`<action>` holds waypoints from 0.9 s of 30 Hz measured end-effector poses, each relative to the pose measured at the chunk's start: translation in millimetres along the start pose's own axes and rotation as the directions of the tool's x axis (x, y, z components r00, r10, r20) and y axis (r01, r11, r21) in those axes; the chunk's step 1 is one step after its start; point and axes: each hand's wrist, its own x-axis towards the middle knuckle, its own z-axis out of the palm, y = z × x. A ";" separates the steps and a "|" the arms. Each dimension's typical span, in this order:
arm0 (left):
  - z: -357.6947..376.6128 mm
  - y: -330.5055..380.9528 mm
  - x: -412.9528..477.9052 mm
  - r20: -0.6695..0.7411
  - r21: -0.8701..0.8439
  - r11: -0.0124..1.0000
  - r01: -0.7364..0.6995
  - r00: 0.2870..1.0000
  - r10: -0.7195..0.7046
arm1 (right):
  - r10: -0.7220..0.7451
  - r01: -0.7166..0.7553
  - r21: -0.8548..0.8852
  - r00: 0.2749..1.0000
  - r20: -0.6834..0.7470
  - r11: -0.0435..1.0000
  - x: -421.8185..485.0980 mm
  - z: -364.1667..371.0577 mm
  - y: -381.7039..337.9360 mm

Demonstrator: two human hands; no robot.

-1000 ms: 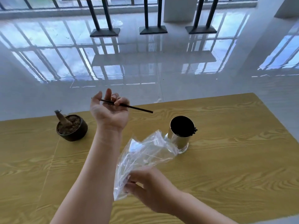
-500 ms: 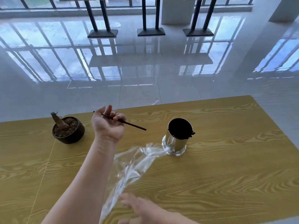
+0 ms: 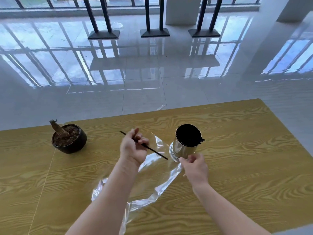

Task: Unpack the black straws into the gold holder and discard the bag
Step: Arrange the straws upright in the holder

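Note:
My left hand [image 3: 133,148] is closed on one thin black straw [image 3: 153,151], which points down and right toward the gold holder [image 3: 182,150]. The holder stands upright on the wooden table [image 3: 245,167] and is packed with black straws [image 3: 188,135]. The clear plastic bag [image 3: 162,185] lies limp on the table, running from the holder's base back toward me and under my left forearm. My right hand [image 3: 196,168] hovers just in front of the holder's base with its fingers apart and nothing in them. The bag's far end reaches up to its thumb.
A dark round pot [image 3: 69,139] with soil and a dry stump stands on the table at the left. The table's far edge lies beyond the holder, and its right edge slants at the right. Beyond it is a glossy tiled floor with black table legs [image 3: 154,17].
My right hand has let go of the bag and moved up to the holder's base. The bag now lies flat on the table. My left hand has carried the straw right, toward the holder.

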 end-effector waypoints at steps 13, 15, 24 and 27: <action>-27.1 -80.0 64.1 -0.144 0.291 0.925 0.245 0.967 -0.211 | -0.278 0.265 0.095 0.946 0.168 0.959 69.2 -11.9 -1.7; -34.5 -82.8 70.0 -0.187 0.329 0.912 0.244 0.964 -0.190 | -0.311 0.299 0.089 0.934 0.178 0.950 78.2 -12.2 -0.5; -65.9 -76.5 75.0 -0.320 0.341 0.914 0.219 0.941 -0.106 | -0.368 0.367 0.029 0.920 0.137 0.930 106.2 -32.1 8.4; -75.5 -65.2 74.2 -0.337 0.351 0.917 0.191 0.939 -0.067 | -0.354 0.353 0.029 0.931 0.092 0.935 114.6 -40.4 9.5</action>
